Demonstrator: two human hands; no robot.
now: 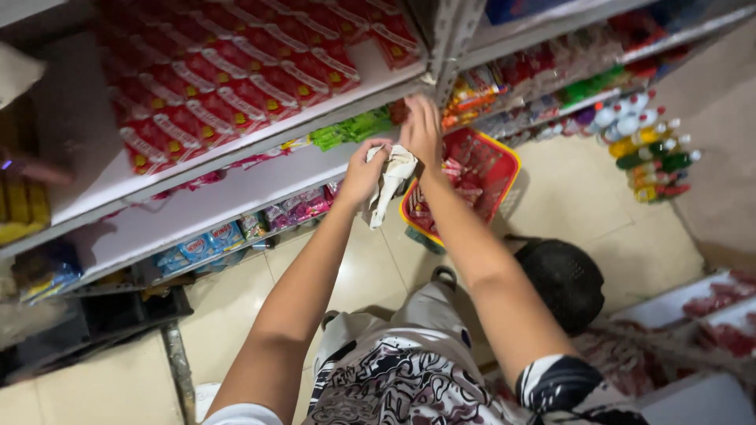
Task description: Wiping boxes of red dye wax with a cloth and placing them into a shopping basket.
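From the head view I see both hands raised toward the shelving. My left hand (364,175) is clenched around a crumpled white cloth (391,182), which hangs down from the fist just below the shelf edge. My right hand (421,130) is just to the right of the cloth and a little farther up, fingers extended and released, holding nothing, its fingertips near the front edge of the white shelf (236,189). The cloth sits between the two hands, touching the left one; I cannot tell whether it touches the right wrist.

On the shelf above lie rows of red packets (228,79). Beyond the hands, lower on the floor, a red basket (504,169) holds more red packets. Farther right, coloured bottles (650,149) stand in rows. A dark round basket (565,279) sits on the tiled floor (614,220) near my right forearm.
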